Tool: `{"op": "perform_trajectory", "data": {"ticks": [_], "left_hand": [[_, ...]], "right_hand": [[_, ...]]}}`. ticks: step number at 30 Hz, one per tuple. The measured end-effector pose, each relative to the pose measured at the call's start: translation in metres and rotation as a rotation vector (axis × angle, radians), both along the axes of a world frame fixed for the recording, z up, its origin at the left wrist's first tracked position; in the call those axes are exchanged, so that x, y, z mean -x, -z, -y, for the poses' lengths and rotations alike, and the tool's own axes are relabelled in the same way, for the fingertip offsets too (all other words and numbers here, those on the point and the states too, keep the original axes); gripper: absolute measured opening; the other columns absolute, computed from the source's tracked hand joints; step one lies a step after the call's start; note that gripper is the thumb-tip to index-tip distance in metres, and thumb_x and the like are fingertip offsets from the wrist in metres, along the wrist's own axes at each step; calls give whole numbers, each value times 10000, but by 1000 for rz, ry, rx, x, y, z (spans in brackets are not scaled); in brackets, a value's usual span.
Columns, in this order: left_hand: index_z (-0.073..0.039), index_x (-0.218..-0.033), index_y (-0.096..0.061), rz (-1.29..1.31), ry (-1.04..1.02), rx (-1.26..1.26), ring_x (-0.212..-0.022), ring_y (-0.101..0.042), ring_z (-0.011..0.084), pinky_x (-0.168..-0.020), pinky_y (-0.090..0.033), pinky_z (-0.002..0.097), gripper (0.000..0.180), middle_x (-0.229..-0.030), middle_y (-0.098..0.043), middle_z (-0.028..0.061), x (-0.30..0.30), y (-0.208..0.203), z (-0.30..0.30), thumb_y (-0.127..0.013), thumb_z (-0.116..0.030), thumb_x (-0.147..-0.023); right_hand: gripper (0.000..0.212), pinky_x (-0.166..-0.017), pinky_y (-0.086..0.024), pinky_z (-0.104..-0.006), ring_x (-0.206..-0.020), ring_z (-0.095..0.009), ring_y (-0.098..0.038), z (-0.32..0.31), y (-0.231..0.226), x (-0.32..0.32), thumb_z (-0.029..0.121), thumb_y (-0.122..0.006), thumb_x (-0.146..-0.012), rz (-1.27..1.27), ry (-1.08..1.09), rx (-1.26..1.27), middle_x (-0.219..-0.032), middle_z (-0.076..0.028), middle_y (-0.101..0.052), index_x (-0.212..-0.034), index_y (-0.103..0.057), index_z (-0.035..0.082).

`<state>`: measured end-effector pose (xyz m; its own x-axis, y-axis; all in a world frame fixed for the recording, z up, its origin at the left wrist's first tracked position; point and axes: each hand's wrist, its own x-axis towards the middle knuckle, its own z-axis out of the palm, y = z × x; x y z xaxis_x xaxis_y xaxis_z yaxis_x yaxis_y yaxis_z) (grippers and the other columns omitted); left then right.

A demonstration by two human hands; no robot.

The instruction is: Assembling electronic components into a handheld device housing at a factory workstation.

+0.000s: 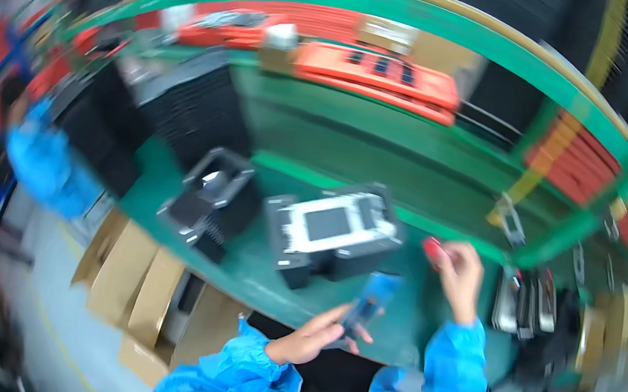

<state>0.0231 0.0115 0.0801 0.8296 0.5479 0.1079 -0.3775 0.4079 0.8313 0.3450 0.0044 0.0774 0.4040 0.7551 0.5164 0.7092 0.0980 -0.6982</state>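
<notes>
My left hand point(311, 337) is closed around a flat, dark, phone-like rectangular piece point(376, 293) with a bluish sheen, held tilted above the near edge of the green table point(283, 294). Farther right, my right hand point(465, 277) pinches a small red object point(433, 251) over the tabletop; blur hides its exact kind. Ahead of my left hand, a white-framed unit with a grey rectangular panel point(326, 226) rests on a black block-like holder point(360, 263). Left of that stands another black holder point(208, 200) with an opening in its top.
Black stacked trays point(201, 110) stand at the back left, near a co-worker's blue sleeve point(47, 160). Cardboard boxes point(124, 273) sit below the table's left edge. Several metal-edged pieces point(527, 302) lie at the right. Orange trays point(380, 80) fill the shelf behind.
</notes>
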Motion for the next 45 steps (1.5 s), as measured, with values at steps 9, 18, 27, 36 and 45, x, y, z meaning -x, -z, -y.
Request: {"op": "perform_trajectory", "data": {"ticks": [9, 18, 27, 36, 45], "left_hand": [[44, -1557, -397, 46, -227, -379, -1182, -588, 274, -1000, -470, 370, 755, -1458, -507, 218, 11, -64, -14, -408, -548, -1089], [61, -1485, -487, -94, -541, -860, -1094, -593, 245, -932, -485, 354, 740, -1371, -567, 201, 45, -132, -65, -606, -482, -996], [2, -1431, -539, -644, -678, -1119, -1096, -601, 277, -1027, -450, 383, 714, -1263, -620, 164, 22, -132, -105, -830, -204, -813], [-22, -1419, -538, -819, -609, -1269, -1202, -594, 340, -1184, -294, 536, 707, -1277, -641, 171, -1, -126, -110, -837, -213, -807], [-55, -1432, -530, -883, -564, -1358, -1252, -577, 359, -1218, -210, 621, 739, -1286, -645, 150, -21, -135, -117, -851, -239, -793]], "right_hand": [[104, -567, -497, -269, -614, -165, -652, 22, -134, 113, 47, -745, -903, -775, -933, 357, -780, -52, -679, -996, -726, 8], [270, -583, -532, -276, -611, -179, -710, -17, -168, 66, 193, -705, -922, -85, -1106, 164, -720, -101, -722, -1063, -741, -34], [151, -583, -455, -227, -650, -66, -603, -43, -152, 46, 123, -659, -984, -283, -533, 65, -783, -13, -663, -1031, -722, -6], [216, -604, -451, -238, -674, -57, -593, -56, -129, 30, 216, -664, -1001, -125, -381, 183, -772, -35, -649, -1054, -713, 13], [439, -658, -520, -370, -721, -202, -675, -73, -108, 30, 366, -625, -1022, -173, -477, 318, -815, -126, -700, -1201, -686, -31]]}}
